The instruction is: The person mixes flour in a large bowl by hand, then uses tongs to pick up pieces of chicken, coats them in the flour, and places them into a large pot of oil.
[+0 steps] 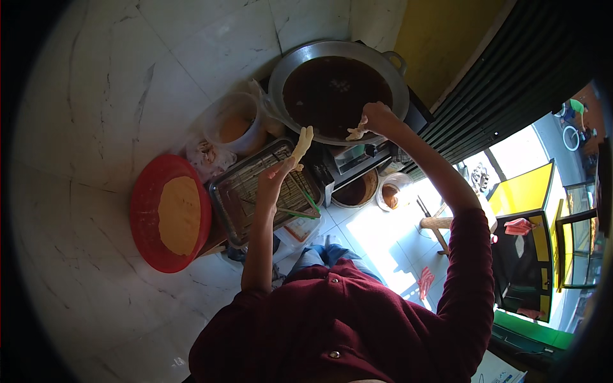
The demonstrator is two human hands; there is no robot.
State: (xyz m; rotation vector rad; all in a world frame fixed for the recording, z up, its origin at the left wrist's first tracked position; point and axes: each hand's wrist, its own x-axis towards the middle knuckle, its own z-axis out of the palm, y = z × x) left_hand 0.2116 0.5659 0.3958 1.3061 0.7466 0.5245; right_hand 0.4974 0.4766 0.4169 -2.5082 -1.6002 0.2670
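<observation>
In my left hand (272,184) is a long, pale, floured piece of food (302,145), held up over the far end of a metal tray with a wire rack (254,174). My right hand (378,118) grips another pale coated piece (357,132) at the near rim of a wide metal wok (323,50). Dark brown liquid (316,103), probably frying oil, fills much of the wok, with a patch of bubbles at its middle. Beneath the wok is a stove (359,160) with a black knob. Tongs with green edges (299,213) lie across the tray.
Left of the tray sits a red basin (141,215) of flour-like powder (179,215). A translucent bucket (234,107) with brownish contents and a plastic bag (208,155) stand by the wall. Lower down are a pot (371,189) and a small tub (392,191). A folding shutter (483,91) borders the right.
</observation>
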